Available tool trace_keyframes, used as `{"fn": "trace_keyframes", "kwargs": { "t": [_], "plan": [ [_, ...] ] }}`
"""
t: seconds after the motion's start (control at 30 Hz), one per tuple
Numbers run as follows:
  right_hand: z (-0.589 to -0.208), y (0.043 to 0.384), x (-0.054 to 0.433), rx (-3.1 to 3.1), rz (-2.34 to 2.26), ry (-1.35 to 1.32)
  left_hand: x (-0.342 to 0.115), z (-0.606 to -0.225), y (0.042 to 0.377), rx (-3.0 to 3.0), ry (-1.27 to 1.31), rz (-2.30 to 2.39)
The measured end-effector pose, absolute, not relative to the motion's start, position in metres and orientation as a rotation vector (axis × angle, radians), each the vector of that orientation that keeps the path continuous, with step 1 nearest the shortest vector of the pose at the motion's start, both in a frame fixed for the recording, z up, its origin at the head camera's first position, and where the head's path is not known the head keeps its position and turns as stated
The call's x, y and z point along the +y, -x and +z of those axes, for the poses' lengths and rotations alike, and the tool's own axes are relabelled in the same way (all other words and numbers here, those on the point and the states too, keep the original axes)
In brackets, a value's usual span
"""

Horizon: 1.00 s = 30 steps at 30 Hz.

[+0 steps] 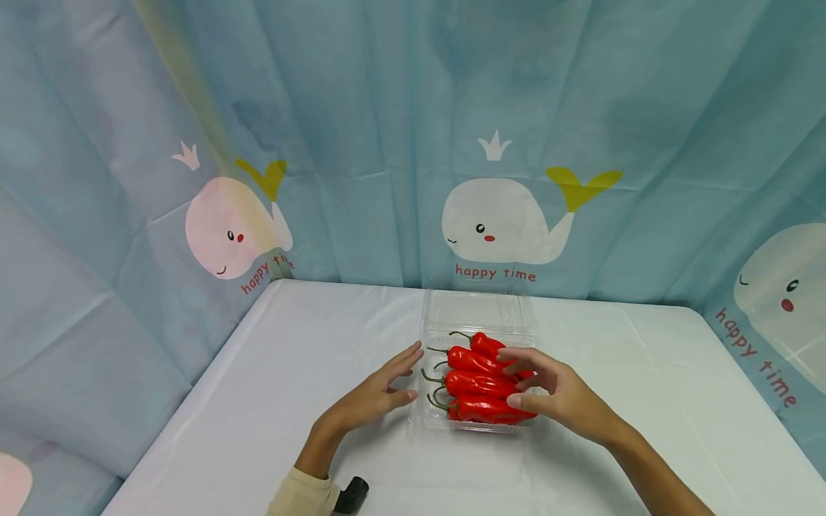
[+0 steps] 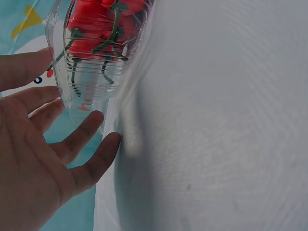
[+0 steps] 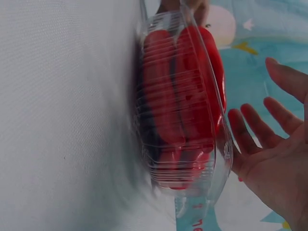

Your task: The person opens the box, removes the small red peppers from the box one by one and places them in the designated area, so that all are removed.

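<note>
Several red chili peppers (image 1: 480,385) with green stems lie side by side in a clear plastic clamshell box (image 1: 474,428), their stems pointing left. Its lid (image 1: 476,309) is folded back on the far side. My left hand (image 1: 371,400) is at the box's left side, fingers extended and spread; in the left wrist view its thumb and fingertips come right at the rim (image 2: 57,72). Over the right ends of the peppers is my right hand (image 1: 560,395), fingers loosely bent. The right wrist view shows those fingers (image 3: 250,127) spread beside the box wall, with nothing gripped.
The box stands on a white-covered table (image 1: 310,337). A blue curtain (image 1: 374,215) printed with whales hangs close behind the lid and along both sides. A small black object (image 1: 351,494) shows by the left sleeve (image 1: 302,494).
</note>
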State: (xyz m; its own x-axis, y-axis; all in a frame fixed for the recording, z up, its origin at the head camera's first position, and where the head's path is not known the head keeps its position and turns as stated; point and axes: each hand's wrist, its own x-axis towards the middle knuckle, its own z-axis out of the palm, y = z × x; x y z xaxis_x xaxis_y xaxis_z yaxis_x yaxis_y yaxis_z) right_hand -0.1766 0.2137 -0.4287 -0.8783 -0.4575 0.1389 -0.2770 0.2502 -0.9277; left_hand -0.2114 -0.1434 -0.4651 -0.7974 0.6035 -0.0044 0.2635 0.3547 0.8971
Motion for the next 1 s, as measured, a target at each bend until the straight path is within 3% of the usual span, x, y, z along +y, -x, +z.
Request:
{"fn": "trace_keyframes", "kwargs": {
  "t": [1.0],
  "plan": [
    [-0.4374,0.1744,0.2047,2.393,-1.445,0.780,-0.1435,-0.4633,0.2096,2.281,-0.757,1.431]
  ]
}}
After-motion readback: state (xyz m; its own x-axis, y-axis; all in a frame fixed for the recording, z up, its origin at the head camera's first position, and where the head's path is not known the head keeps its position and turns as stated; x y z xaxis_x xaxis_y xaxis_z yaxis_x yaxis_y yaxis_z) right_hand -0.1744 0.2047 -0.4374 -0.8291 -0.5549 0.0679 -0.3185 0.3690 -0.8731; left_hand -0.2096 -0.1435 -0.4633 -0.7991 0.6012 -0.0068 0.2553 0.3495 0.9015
